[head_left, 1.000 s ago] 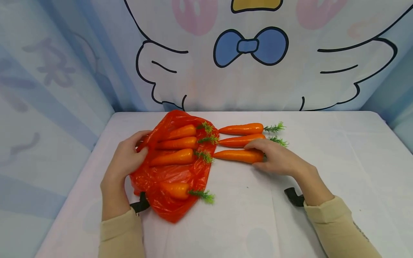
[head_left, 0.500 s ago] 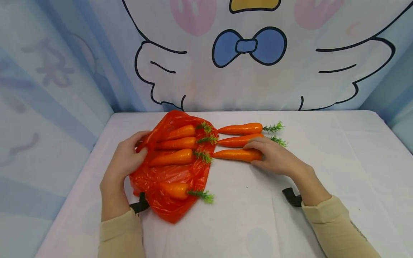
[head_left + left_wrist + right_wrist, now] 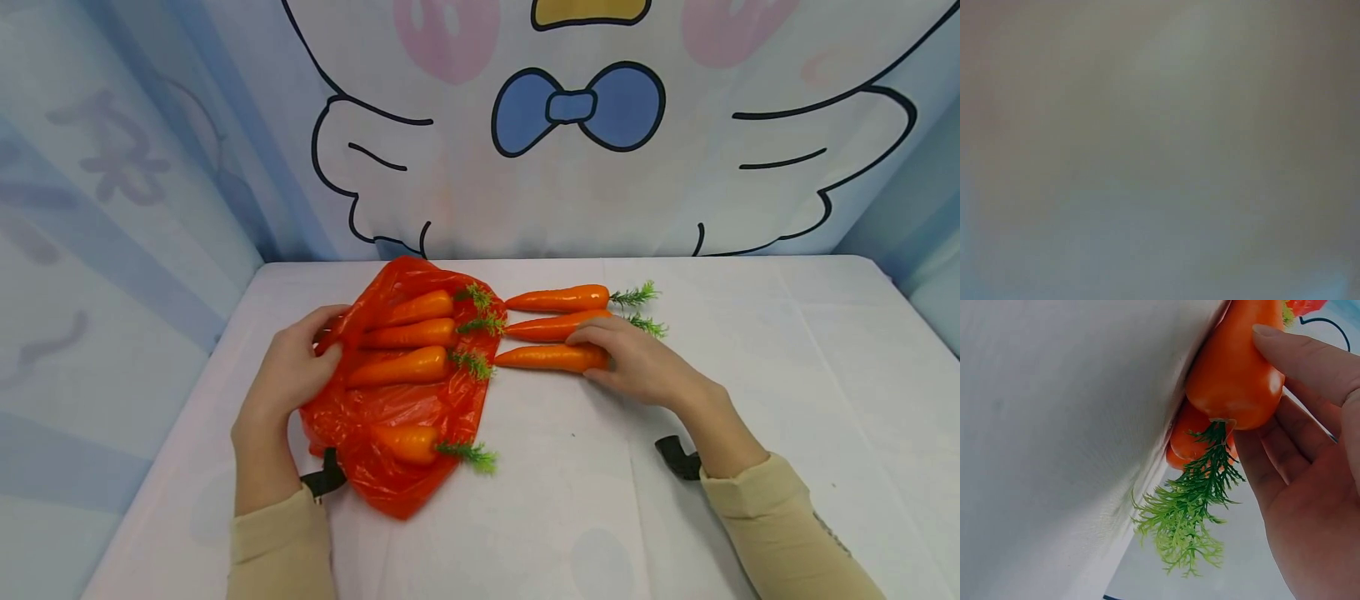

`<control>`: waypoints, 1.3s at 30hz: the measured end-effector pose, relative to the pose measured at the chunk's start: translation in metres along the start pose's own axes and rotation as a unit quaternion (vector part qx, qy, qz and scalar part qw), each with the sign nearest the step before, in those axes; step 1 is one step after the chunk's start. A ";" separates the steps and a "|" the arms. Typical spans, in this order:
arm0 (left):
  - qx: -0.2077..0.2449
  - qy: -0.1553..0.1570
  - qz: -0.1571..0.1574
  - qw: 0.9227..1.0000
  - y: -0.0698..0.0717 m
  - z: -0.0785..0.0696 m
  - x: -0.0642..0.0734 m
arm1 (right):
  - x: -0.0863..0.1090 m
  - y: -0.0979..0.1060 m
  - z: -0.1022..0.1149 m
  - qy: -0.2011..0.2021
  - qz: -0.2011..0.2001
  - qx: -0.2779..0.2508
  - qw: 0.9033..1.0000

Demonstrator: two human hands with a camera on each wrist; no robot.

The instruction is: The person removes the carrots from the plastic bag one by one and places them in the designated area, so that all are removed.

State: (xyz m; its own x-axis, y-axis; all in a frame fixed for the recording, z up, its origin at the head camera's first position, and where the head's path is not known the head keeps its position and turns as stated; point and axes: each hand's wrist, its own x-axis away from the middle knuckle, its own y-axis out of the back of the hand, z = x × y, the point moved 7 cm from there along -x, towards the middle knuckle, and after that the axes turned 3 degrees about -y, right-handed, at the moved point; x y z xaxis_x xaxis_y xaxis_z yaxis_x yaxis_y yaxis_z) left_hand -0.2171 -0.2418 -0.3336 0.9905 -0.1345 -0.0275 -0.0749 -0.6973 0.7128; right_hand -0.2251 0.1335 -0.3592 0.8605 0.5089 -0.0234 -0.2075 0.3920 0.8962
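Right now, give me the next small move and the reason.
The right hand should probably release the held carrot: it already lines up roughly parallel with two loose carrots, while the nearest carrot is partly covered by the red bag.

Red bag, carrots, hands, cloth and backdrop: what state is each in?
Red bag: crumpled, lying on the tablecloth.
Tablecloth: spread, faintly creased.
Four carrots: in or on the bag, cannot tell which.
Two loose carrots: lying beside the bag.
Third loose carrot: pinched at its thick end.
Right hand: pinching that carrot.
Left hand: holding the bag.
Backdrop: hanging upright.
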 end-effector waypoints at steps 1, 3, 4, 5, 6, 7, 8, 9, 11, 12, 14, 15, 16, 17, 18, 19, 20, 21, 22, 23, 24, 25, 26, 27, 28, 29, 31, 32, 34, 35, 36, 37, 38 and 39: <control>0.000 0.001 0.000 1.000 0.000 0.000 0.000 | 0.000 0.000 0.000 0.000 0.000 0.001 1.000; 0.001 0.002 0.000 1.000 0.000 0.000 0.000 | 0.000 0.000 0.000 0.001 -0.002 0.001 1.000; 0.001 0.003 0.001 1.000 0.000 0.000 0.000 | 0.000 0.000 0.000 0.001 -0.002 0.002 1.000; 0.001 0.004 0.001 1.000 0.000 0.000 0.000 | 0.000 0.000 0.000 0.002 -0.003 0.002 1.000; 0.002 0.005 0.001 1.000 0.000 0.000 0.000 | 0.000 0.000 0.000 0.004 -0.005 0.003 1.000; 0.002 0.006 0.002 1.000 -0.001 0.000 0.000 | 0.000 0.000 -0.001 0.006 -0.006 0.004 1.000; 0.003 0.007 0.002 1.000 -0.001 0.001 0.000 | 0.000 0.000 -0.001 0.007 -0.007 0.005 1.000; 0.003 0.007 0.003 1.000 -0.001 0.001 0.000 | 0.000 0.000 -0.001 0.008 -0.008 0.006 1.000; 0.004 0.008 0.003 1.000 -0.001 0.001 0.000 | 0.000 0.000 -0.001 0.009 -0.008 0.008 1.000; 0.004 0.008 0.004 1.000 -0.001 0.001 0.000 | 0.000 0.000 -0.001 0.010 -0.009 0.009 1.000; 0.004 0.008 0.003 1.000 -0.001 0.001 0.000 | 0.000 -0.001 -0.001 0.009 -0.009 0.010 1.000; 0.004 0.008 0.003 1.000 -0.001 0.001 0.000 | 0.000 -0.001 -0.001 0.009 -0.008 0.010 1.000; 0.004 0.008 0.003 1.000 -0.001 0.001 0.000 | 0.000 -0.001 -0.001 0.008 -0.008 0.010 1.000; 0.004 0.009 0.003 1.000 -0.001 0.001 0.000 | 0.000 0.000 -0.001 0.007 -0.008 0.009 1.000; 0.005 0.009 0.003 1.000 -0.001 0.001 0.000 | 0.000 0.000 -0.001 0.006 -0.007 0.007 1.000; 0.005 0.009 0.003 1.000 -0.001 0.001 0.000 | 0.001 0.000 -0.001 0.004 -0.006 0.005 1.000; 0.006 0.010 0.003 1.000 -0.001 0.001 0.000 | 0.001 0.000 -0.001 0.003 -0.005 0.003 1.000; 0.006 0.010 0.002 1.000 -0.001 0.001 0.000 | 0.002 0.001 -0.001 0.001 -0.005 0.000 1.000; 0.007 0.011 0.002 1.000 -0.001 0.002 0.000 | 0.002 0.001 -0.001 0.000 -0.004 -0.002 1.000; 0.007 0.012 0.002 1.000 -0.001 0.002 0.000 | 0.002 0.002 -0.001 -0.001 -0.004 -0.004 1.000; 0.007 0.012 0.002 1.000 -0.001 0.002 0.000 | 0.003 0.003 -0.001 -0.001 -0.004 -0.006 1.000; 0.006 0.014 0.003 1.000 -0.001 0.002 0.000 | 0.003 0.003 -0.001 -0.001 -0.004 -0.008 1.000; 0.007 0.015 0.003 1.000 -0.001 0.002 0.000 | 0.003 0.004 -0.001 0.000 -0.005 -0.009 1.000; 0.007 0.015 0.004 1.000 -0.001 0.002 0.000 | 0.003 0.004 -0.001 0.001 -0.005 -0.010 1.000; 0.007 0.015 0.004 1.000 -0.001 0.002 0.000 | 0.003 0.004 -0.001 0.001 -0.006 -0.011 1.000; 0.007 0.015 0.005 1.000 -0.001 0.002 -0.001 | 0.004 0.005 -0.002 0.001 -0.006 -0.011 1.000; 0.006 0.015 0.005 1.000 -0.001 0.002 -0.001 | 0.004 0.004 -0.002 0.002 -0.006 -0.012 1.000; 0.006 0.015 0.005 1.000 -0.001 0.002 -0.001 | 0.004 0.004 -0.002 0.002 -0.005 -0.011 1.000; 0.006 0.016 0.005 1.000 -0.002 0.002 -0.001 | 0.003 0.004 -0.002 0.000 -0.004 -0.008 1.000; 0.006 0.016 0.005 1.000 -0.002 0.003 -0.001 | 0.004 0.004 -0.002 -0.001 -0.003 -0.007 1.000; 0.006 0.016 0.005 1.000 -0.002 0.003 -0.001 | 0.004 0.004 -0.002 -0.004 -0.002 -0.006 1.000; 0.006 0.017 0.005 1.000 -0.002 0.003 0.000 | 0.004 0.004 -0.003 -0.007 -0.001 -0.005 1.000; 0.006 0.017 0.005 1.000 -0.002 0.003 0.000 | 0.004 0.004 -0.004 -0.011 0.000 -0.004 1.000; 0.006 0.016 0.005 1.000 -0.002 0.002 0.000 | 0.004 0.005 -0.005 -0.014 0.000 -0.003 1.000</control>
State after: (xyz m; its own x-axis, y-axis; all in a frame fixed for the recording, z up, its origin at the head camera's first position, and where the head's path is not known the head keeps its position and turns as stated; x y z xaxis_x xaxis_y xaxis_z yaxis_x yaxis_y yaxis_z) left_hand -0.2177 -0.2422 -0.3364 0.9928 -0.1196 0.0027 -0.0868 -0.7047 0.7042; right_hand -0.2246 0.1408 -0.3572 0.8733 0.4871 -0.0100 -0.2110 0.3966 0.8934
